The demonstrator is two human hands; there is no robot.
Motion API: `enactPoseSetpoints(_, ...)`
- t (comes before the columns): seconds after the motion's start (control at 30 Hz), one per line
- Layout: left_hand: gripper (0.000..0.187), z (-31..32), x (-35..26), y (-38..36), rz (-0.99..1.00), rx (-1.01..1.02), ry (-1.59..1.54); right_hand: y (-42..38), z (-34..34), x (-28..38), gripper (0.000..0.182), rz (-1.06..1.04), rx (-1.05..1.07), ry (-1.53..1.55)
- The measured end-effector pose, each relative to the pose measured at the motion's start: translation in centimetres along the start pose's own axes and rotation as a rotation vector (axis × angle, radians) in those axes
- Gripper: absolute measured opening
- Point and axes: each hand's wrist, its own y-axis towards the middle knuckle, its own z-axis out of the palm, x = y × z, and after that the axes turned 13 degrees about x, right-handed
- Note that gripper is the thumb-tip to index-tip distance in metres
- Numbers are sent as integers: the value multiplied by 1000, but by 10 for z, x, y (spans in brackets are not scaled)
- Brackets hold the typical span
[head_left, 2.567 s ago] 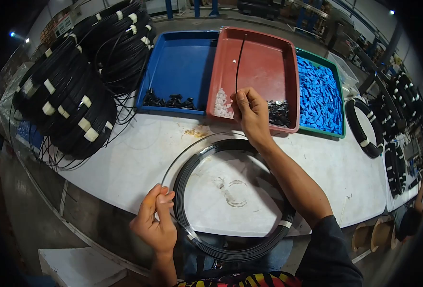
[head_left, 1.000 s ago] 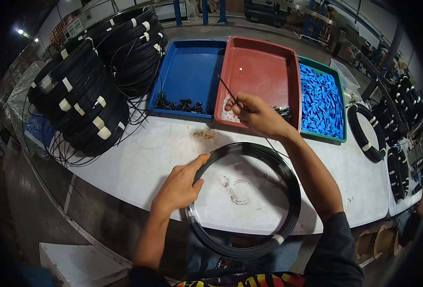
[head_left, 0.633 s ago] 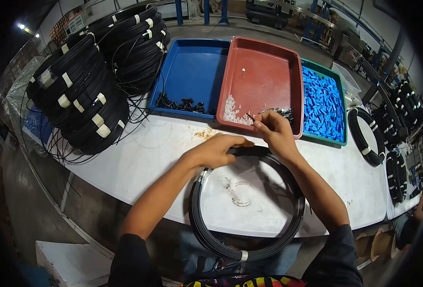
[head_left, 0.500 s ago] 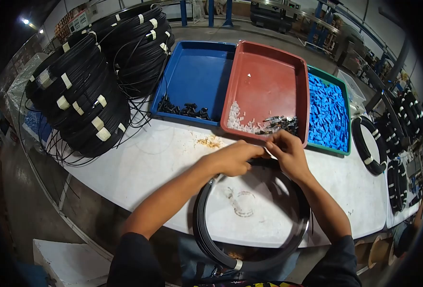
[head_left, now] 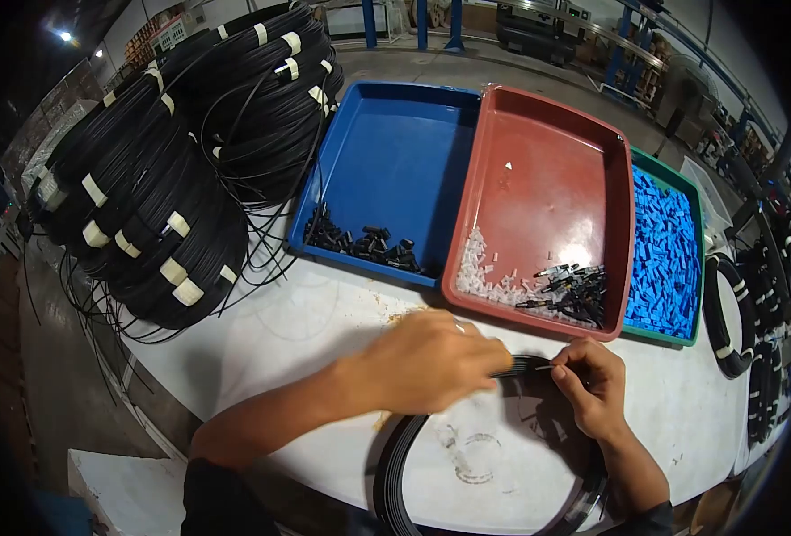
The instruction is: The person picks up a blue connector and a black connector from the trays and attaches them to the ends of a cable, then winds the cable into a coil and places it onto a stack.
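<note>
A coil of black cable (head_left: 400,464) lies near the front of the white table, with its lower part cut off by the frame. My right hand (head_left: 594,384) pinches a thin, pale cable end (head_left: 546,367) between thumb and forefinger at the far side of the coil. Left of it, my left hand (head_left: 431,362) is over the coil's upper left part, its back towards me and a ring on one finger. Motion smears this hand and its fingertips point at the right hand; I cannot tell whether it holds anything.
A blue tray (head_left: 395,152) holds black connectors; a red tray (head_left: 547,179) holds small clear pieces and dark connectors. Blue pieces fill a green tray (head_left: 701,241). Tall stacks of taped cable coils (head_left: 136,214) stand left. Another coil (head_left: 724,313) is at the right.
My hands have separated: the left has pulled away from the right, which keeps pinching and now shows the cable end. The view has shifted, so the coil sits lower in the frame.
</note>
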Motion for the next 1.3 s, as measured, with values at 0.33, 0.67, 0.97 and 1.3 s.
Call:
enactPoseSetpoints(0.33,21,-43,101,-58,-486,-351,-87,0,-1,2,8,-16,35,-61)
enactPoseSetpoints(0.67,27,-23,131,-25,-505,-314,167,2,0,6,6,12,26,-103)
enactPoseSetpoints(0.97,26,-30,136,-29,-645,-260,12,3,-1,5,6,-34,44,-112)
enactPoseSetpoints(1.3,19,-30,143,-35,-415,-201,180,3,0,4,7,-25,54,-136)
